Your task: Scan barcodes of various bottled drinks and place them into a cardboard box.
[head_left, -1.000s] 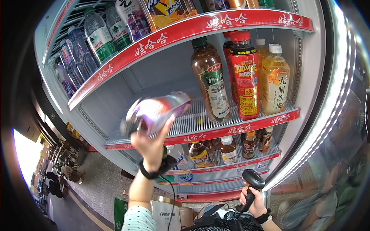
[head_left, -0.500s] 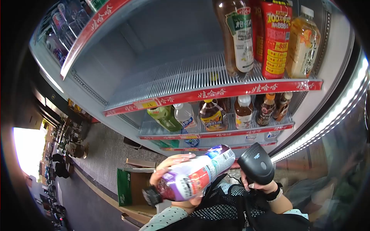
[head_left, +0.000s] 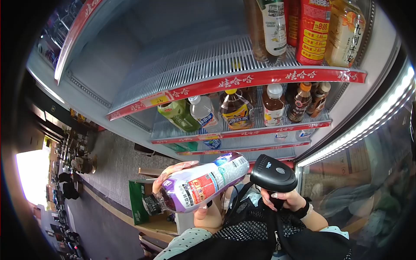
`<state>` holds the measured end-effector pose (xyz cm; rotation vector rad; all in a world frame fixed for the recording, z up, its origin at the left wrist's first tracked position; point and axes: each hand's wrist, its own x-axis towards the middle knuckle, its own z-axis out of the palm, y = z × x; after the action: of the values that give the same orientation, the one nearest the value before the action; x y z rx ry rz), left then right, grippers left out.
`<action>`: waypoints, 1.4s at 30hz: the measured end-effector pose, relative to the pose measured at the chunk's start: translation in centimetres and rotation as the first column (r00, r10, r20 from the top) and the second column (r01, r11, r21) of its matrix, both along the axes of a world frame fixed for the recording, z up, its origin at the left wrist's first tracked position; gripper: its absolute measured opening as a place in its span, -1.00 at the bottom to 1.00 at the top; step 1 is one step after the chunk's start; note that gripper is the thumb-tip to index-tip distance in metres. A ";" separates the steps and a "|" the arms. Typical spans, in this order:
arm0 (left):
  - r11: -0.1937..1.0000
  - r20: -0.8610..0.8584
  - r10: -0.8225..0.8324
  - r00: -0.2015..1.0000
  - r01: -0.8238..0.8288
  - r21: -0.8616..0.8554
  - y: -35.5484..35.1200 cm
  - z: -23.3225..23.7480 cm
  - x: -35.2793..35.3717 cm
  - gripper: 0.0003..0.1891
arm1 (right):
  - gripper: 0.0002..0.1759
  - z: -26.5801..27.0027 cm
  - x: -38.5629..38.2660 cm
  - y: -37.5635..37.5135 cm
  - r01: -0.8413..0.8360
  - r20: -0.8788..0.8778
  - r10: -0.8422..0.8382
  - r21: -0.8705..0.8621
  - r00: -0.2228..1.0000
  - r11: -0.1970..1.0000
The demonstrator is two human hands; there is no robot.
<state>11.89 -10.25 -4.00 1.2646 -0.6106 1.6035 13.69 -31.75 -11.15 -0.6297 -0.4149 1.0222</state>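
Observation:
A large drink bottle (head_left: 201, 184) with a purple, white and red label lies tilted on its side in front of me, its black cap towards the lower left. My left hand (head_left: 167, 177) is wrapped round it, fingers over the top and thumb below. In my right hand (head_left: 284, 200) is a black handheld barcode scanner (head_left: 274, 173), gripped by its handle, most of which the fingers hide. The scanner's head is close beside the bottle's base, where a barcode (head_left: 241, 163) shows on the label.
A drinks cooler with a red-edged shelf (head_left: 242, 81) stands ahead. Tall bottles, including an amber one (head_left: 268, 32), are at its upper right; an iced tea bottle (head_left: 235, 110) and others stand below. The glass door (head_left: 359, 173) is at right, a green-flapped carton (head_left: 138, 201) at lower left.
The bottle has shifted left and up slightly in my left hand. The scanner has moved left, nearer the bottle's base. My view has tilted down, so the shelves sit higher.

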 end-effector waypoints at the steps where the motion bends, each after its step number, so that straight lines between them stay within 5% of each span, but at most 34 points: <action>1: 1.000 -0.001 0.006 1.000 -0.006 -0.002 0.2 -0.2 0.0 -0.08 | -0.51 0.0 -0.1 0.1 -0.006 -0.001 0.006 -0.002 1.000 1.000; 3: 0.998 0.021 -0.003 1.000 0.002 0.068 0.7 -0.6 -0.1 -0.07 | -0.63 0.4 -0.2 0.6 0.063 -0.092 -0.057 0.064 0.994 0.996; 7: 1.000 -0.073 -0.015 0.997 0.013 -0.026 0.8 -1.2 -1.0 -0.06 | -0.55 -0.1 -0.1 0.7 0.057 -0.080 -0.053 0.044 0.995 0.997; 8: 0.991 -0.165 0.011 0.986 0.012 0.136 2.4 -1.4 -1.9 -0.06 | -0.51 0.0 -0.1 0.8 0.055 -0.071 -0.053 0.027 0.996 0.998; 11: 0.978 -0.349 0.075 0.934 -0.001 0.209 3.9 -1.3 -2.7 -0.04 | -0.44 -0.2 -0.2 1.6 0.109 -0.095 -0.113 -0.048 0.989 0.993; 12: 0.998 -0.129 0.057 0.990 -0.053 0.028 1.7 -2.1 -1.1 0.01 | -0.44 -0.1 -0.1 1.9 0.119 -0.052 -0.124 -0.088 0.991 0.989; 13: 0.988 -0.258 0.105 0.960 -0.072 0.133 2.1 -1.2 -2.0 -0.01 | -0.44 -0.3 0.0 2.3 0.095 -0.049 -0.100 -0.096 0.994 0.991; 15: 0.983 -0.436 0.179 0.882 -0.181 0.037 1.7 -1.4 -3.2 -0.08 | -0.45 -0.9 0.1 3.0 0.175 -0.011 -0.177 -0.104 0.984 0.979; 17: 0.979 -0.458 0.186 0.869 -0.123 0.163 3.8 -1.9 -3.7 -0.15 | -0.42 -2.1 0.5 3.7 0.172 -0.065 -0.174 -0.043 0.983 0.984; 19: 0.902 -0.477 0.393 0.786 -0.229 0.367 5.7 -0.9 -4.9 -0.21 | -0.39 -2.3 0.8 5.2 0.246 -0.133 -0.255 -0.084 0.958 0.966; 22: 0.925 -0.595 0.374 0.712 -0.242 0.292 7.7 -0.6 -7.1 -0.29 | -0.41 -3.2 1.3 7.6 0.183 -0.224 -0.190 -0.051 0.956 0.982; 25: 0.714 -0.404 0.679 0.613 -0.425 0.557 12.5 -3.3 -10.5 -0.43 | -0.43 -3.9 1.0 10.2 0.100 -0.274 -0.123 -0.094 0.954 0.991; 26: 0.702 -0.408 0.704 0.582 -0.479 0.528 13.0 -2.6 -11.5 -0.36 | -0.43 -4.1 0.8 11.1 0.082 -0.321 -0.122 -0.134 0.939 0.988; 30: 0.487 -0.430 0.869 0.247 -0.588 0.646 18.0 -3.3 -18.1 -0.46 | -0.47 -3.6 -0.3 15.3 -0.031 -0.392 -0.046 -0.187 0.919 0.982; 33: 0.476 -0.611 0.786 -0.093 -0.541 0.694 20.7 -3.1 -22.0 -0.43 | -0.47 -3.8 -1.2 17.9 -0.085 -0.424 -0.002 -0.186 0.906 0.979; 39: 0.546 -0.849 0.437 -0.297 -0.662 0.513 26.9 -10.3 -25.1 -0.44 | -0.49 -4.0 -2.9 21.8 -0.235 -0.459 0.140 -0.157 0.877 0.959; 42: 0.595 -0.925 0.271 -0.266 -0.709 0.378 30.3 -16.2 -26.3 -0.42 | -0.49 -4.4 -3.9 22.8 -0.227 -0.434 0.133 -0.172 0.891 0.959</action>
<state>-14.37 20.08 -20.24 2.0991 1.3693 0.7509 9.78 -8.92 -15.51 -0.5525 0.0224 1.3599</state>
